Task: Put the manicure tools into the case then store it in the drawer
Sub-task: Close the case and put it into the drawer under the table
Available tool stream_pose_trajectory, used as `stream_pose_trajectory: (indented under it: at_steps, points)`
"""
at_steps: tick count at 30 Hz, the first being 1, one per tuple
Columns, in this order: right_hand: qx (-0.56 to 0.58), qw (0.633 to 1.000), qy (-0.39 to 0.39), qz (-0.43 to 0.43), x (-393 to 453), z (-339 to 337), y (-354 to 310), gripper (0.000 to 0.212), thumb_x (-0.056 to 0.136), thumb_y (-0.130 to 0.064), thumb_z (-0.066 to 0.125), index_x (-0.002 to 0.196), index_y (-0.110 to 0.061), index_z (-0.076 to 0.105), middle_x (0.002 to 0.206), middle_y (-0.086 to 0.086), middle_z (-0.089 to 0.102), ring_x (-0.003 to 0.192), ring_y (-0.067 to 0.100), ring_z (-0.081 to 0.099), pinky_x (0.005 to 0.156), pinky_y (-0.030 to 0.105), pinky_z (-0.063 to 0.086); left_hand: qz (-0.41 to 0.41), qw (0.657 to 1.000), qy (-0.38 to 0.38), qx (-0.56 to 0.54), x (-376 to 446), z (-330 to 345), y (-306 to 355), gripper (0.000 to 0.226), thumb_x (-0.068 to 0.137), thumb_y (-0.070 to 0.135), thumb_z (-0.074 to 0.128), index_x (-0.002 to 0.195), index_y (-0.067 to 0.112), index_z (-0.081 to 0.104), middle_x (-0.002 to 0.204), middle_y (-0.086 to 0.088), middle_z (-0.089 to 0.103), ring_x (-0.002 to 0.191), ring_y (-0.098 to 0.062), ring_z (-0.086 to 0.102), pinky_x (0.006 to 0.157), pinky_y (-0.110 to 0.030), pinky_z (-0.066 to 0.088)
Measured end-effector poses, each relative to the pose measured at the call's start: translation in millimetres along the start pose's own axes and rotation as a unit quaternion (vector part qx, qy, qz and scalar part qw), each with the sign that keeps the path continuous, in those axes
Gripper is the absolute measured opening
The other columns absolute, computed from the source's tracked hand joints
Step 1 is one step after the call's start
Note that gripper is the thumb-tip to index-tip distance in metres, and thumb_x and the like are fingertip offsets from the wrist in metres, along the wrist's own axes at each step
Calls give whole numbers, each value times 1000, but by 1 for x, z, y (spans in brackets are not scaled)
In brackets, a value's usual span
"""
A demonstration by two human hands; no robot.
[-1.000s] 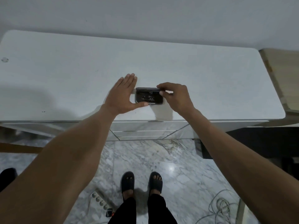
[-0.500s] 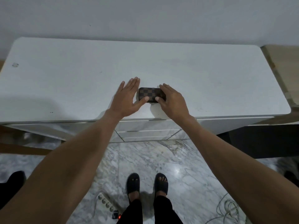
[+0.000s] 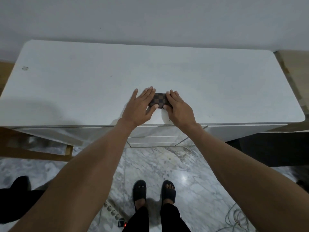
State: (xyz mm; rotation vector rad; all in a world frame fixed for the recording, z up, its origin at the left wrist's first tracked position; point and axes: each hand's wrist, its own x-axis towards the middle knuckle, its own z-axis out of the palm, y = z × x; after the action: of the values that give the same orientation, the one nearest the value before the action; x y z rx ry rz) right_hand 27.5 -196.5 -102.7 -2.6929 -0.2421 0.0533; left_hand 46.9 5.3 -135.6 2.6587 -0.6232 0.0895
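The small brown-and-tan checkered, leather-look manicure case (image 3: 160,100) lies closed and flat on the white rectangular tabletop (image 3: 83,84), close to the near edge and roughly at the table's middle, at twelve o'clock from the person and framed by both hands. Its long axis runs from nine to three o'clock, parallel to the table's front edge. The left hand (image 3: 141,106) presses against the case's nine o'clock end, fingers spread and extended flat toward twelve o'clock, the thumb tucked along the near long side; it is open, cradling rather than clenching. The right hand (image 3: 178,108) mirrors it at the three o'clock end, fingers laid partly over the top, thumb at the near edge, also flattened and not curled into a fist. The two thumbs nearly meet at six o'clock of the case. Both hands touch it, so neither is clearly nearer. No loose tools show on the tabletop, so the packing step looks done. The white drawer fronts (image 3: 157,137) sit below the table edge at six o'clock of the case, between the forearms, all shut. Judging from this, storing calls for one hand to lift the case while the other drops toward six o'clock to pull a drawer open.
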Motion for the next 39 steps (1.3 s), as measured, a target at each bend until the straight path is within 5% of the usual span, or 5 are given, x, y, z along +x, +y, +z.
stream_pose_trajectory:
  at_steps: [6,12,22,29,39]
  points:
    - [-44,999,-19,-1,-23,-23,-4,63,102,-43,41,153,-10,26,161,8,26,150,23,18,113,42,35,-70,994,-14,-83,-29,-5,20,78,103,55,23,159,1,33,167,-16,33,158,-30,27,131,-44,16]
    - [-74,996,-48,8,-84,-24,-1,63,104,-44,35,154,-9,20,162,10,19,151,23,15,117,40,27,-50,994,30,-88,-101,-4,37,63,107,43,37,152,0,47,158,-19,47,149,-34,43,123,-52,36]
    - [-108,994,-15,3,-159,3,6,52,100,-31,50,142,-2,43,142,19,49,132,35,44,101,44,47,-112,993,18,-29,-168,20,54,65,103,38,42,153,-3,44,158,-23,46,149,-38,42,123,-48,35]
    - [-87,994,-70,19,-151,15,28,67,102,-39,41,151,2,21,158,21,25,148,34,22,121,44,20,-153,987,-55,0,-141,18,55,83,95,48,41,158,-5,31,165,-26,32,156,-40,26,129,-49,15]
    - [-113,989,-87,24,-126,25,37,70,101,-40,42,153,-2,16,160,18,20,149,34,16,121,49,20,-156,986,-51,14,-139,20,46,73,100,39,50,156,-5,36,161,-27,38,153,-41,32,129,-48,17]
